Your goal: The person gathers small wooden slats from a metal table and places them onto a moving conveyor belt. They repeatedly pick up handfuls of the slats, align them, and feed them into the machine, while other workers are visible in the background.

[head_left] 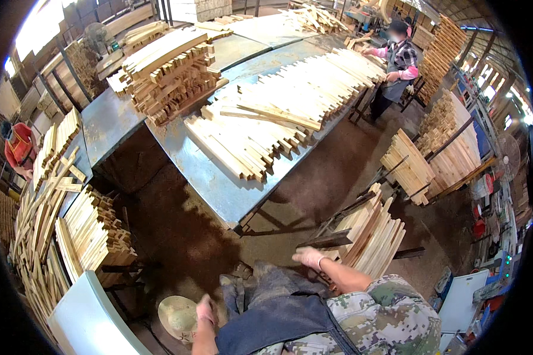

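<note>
A stack of planks (373,239) sits in a dark metal rack (328,238), right of the near corner of the worktop (222,198) — the right hand (309,258) is just beside it, the left hand (206,309) nearer the wearer than that corner, by a round beige disc (175,310); I cannot tell whether either grip pinches anything. Each plank should be stiff, fairly light, perhaps splintery — best held around mid-length.

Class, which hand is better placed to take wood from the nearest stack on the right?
Probably the right hand: it is beside that stack; the left hand is farther off.
</note>
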Demonstrator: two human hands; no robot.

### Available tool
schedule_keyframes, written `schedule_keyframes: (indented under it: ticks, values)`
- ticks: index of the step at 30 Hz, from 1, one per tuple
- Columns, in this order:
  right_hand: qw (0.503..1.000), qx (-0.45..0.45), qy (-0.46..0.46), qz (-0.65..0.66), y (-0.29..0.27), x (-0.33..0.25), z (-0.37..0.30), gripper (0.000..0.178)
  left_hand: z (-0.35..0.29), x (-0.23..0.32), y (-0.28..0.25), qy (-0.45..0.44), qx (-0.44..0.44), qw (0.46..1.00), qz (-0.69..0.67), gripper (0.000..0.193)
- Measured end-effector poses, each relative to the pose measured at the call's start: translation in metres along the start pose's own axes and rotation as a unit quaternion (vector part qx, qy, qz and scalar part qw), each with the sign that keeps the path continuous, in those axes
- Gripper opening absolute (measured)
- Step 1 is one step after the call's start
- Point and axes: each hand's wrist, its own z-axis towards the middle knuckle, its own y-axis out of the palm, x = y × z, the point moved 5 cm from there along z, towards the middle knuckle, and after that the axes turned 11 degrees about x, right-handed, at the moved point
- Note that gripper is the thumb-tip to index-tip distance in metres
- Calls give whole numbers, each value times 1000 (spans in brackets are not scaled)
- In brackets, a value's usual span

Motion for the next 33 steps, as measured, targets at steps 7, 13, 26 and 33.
schedule_keyframes:
  ticks: [7,13,26,33]
  values:
    - [987,124,2,99,-147,-90,143,74,24,265,119,135,-110,983,-55,28]
    - [954,298,-20,-9,-310,-188,287,54,-2,270,149,105,32,992,59,25]
    - [930,267,-151,-202,-446,-204,530,79,-72,77,143,65,11,809,585,37]
    - [923,237,-236,-191,-438,-242,551,74,-63,225,223,-93,164,982,22,39]
